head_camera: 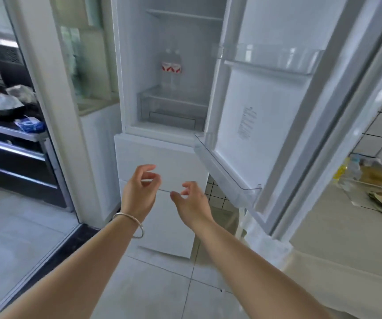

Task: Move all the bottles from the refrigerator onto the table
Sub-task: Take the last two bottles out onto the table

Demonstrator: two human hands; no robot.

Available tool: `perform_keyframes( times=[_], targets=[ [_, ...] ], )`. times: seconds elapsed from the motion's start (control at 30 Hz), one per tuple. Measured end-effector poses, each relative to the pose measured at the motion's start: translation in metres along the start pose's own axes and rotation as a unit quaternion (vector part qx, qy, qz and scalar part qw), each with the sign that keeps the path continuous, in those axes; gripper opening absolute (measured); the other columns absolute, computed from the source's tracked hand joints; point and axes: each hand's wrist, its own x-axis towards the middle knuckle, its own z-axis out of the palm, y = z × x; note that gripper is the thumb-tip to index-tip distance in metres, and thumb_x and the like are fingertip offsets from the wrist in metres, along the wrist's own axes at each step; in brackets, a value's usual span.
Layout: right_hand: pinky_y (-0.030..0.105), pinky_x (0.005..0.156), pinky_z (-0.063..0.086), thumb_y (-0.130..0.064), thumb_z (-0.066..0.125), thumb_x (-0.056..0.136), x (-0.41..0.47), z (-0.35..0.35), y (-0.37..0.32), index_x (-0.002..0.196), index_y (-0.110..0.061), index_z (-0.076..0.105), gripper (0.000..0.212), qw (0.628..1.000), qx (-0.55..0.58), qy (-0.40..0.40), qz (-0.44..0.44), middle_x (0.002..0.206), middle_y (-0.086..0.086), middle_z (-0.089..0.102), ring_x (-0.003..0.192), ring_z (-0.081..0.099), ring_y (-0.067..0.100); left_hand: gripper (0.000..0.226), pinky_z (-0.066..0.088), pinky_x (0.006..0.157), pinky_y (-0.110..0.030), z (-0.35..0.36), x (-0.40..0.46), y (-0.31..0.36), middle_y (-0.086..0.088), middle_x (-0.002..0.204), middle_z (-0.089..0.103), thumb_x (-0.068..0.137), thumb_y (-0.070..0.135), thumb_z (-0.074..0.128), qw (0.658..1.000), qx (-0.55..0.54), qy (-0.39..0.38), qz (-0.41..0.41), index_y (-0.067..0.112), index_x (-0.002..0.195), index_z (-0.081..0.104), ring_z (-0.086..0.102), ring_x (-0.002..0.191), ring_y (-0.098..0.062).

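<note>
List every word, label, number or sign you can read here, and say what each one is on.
No text is readable.
Bottles in the refrigerator: red-and-white labels, wording too blurred.
Sticker inside the open door: lines of print, too small.
Blue packet on the counter at left: markings blurred.
Yellow-labelled bottle at right: too blurred.

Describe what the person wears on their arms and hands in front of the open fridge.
Both forearms are bare, with no sleeves in view. The left hand has a thin, plain silver bangle hanging loosely round its wrist. The right hand and its wrist carry nothing: no ring, watch or glove shows. No rings show on the left hand either.
</note>
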Motion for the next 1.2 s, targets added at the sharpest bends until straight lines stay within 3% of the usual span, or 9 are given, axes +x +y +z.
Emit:
perform_keyframes(
  times=[0.3,0.37,0.47,0.6,0.73,0.87,0.93,1.07,1.2],
  targets=[
    [0.032,0.092,0.043,-0.035,0.054,0.085,0.198,0.048,-0.056,0.127,-0.018,0.046,0.045,0.998,0.038,0.05,-0.021,0.123,0.001,0.056,0.111,0.055,0.019,0.026,0.047,0.065,-0.021,0.006,0.177,-0.028,0.01,0.089,0.065,0.087,0.018,0.059,1.0,-0.008,-0.004,-0.013,0.026,0.112,0.054,0.06,0.078,-0.002],
    [0.03,0.09,0.041,-0.034,0.054,0.086,0.249,0.059,-0.068,0.127,-0.016,0.046,0.045,0.998,0.044,0.048,-0.012,0.122,0.002,0.057,0.112,0.055,0.021,0.028,0.049,0.067,-0.023,0.008,0.223,-0.028,0.008,0.09,0.064,0.087,0.016,0.06,1.0,-0.005,-0.004,-0.018,0.022,0.114,0.054,0.058,0.076,-0.001],
    [0.032,0.088,0.04,-0.032,0.051,0.086,0.319,0.073,-0.086,0.129,-0.013,0.046,0.047,0.998,0.032,0.05,-0.011,0.125,0.006,0.058,0.116,0.054,0.025,0.034,0.052,0.078,-0.034,0.01,0.293,-0.026,0.0,0.1,0.065,0.086,0.018,0.062,1.0,0.014,-0.023,-0.009,0.018,0.119,0.052,0.06,0.082,-0.014],
    [0.032,0.091,0.039,-0.029,0.05,0.087,0.398,0.088,-0.107,0.129,-0.013,0.049,0.044,0.995,0.058,0.075,0.008,0.125,0.006,0.059,0.118,0.053,0.025,0.036,0.051,0.076,-0.036,0.012,0.38,-0.027,0.0,0.104,0.064,0.086,0.02,0.061,0.999,0.022,-0.034,0.001,0.02,0.121,0.051,0.059,0.083,-0.016],
    [0.03,0.089,0.037,-0.028,0.049,0.088,0.468,0.099,-0.118,0.128,-0.015,0.049,0.041,0.994,0.054,0.095,0.005,0.111,0.003,0.062,0.115,0.053,0.024,0.034,0.042,0.052,-0.009,0.027,0.46,-0.041,0.0,0.101,0.063,0.087,0.019,0.059,0.999,0.026,-0.047,0.004,0.019,0.12,0.051,0.054,0.067,-0.009],
    [0.025,0.079,0.033,-0.025,0.051,0.089,0.531,0.101,-0.13,0.124,-0.015,0.051,0.036,0.986,0.031,0.16,-0.026,0.114,0.003,0.061,0.109,0.055,0.023,0.036,0.036,0.043,-0.004,0.056,0.541,-0.047,-0.001,0.101,0.062,0.086,0.018,0.06,0.996,0.026,-0.085,0.019,0.018,0.122,0.052,0.053,0.067,-0.004],
    [0.026,0.077,0.035,-0.025,0.054,0.089,0.557,0.102,-0.133,0.118,-0.014,0.053,0.031,0.981,0.031,0.187,-0.046,0.11,0.004,0.061,0.102,0.057,0.023,0.037,0.038,0.046,-0.006,0.073,0.577,-0.045,0.001,0.098,0.061,0.085,0.018,0.06,0.995,0.015,-0.093,0.023,0.018,0.121,0.054,0.054,0.067,-0.004],
    [0.023,0.076,0.037,-0.022,0.057,0.087,0.611,0.086,-0.143,0.118,-0.013,0.055,0.032,0.966,0.04,0.249,-0.056,0.101,0.004,0.063,0.087,0.057,0.017,0.039,0.043,0.066,-0.021,0.114,0.638,-0.04,-0.001,0.099,0.063,0.082,0.016,0.057,0.991,-0.025,-0.134,-0.009,0.022,0.119,0.053,0.061,0.089,-0.02],
    [0.03,0.082,0.044,-0.022,0.059,0.086,0.666,0.065,-0.146,0.118,-0.014,0.055,0.033,0.954,0.012,0.288,-0.078,0.104,0.006,0.064,0.091,0.061,0.022,0.031,0.05,0.085,-0.041,0.157,0.697,-0.036,-0.01,0.107,0.066,0.076,0.023,0.061,0.985,-0.08,-0.144,-0.047,0.023,0.106,0.052,0.064,0.1,-0.029]
  ],
)
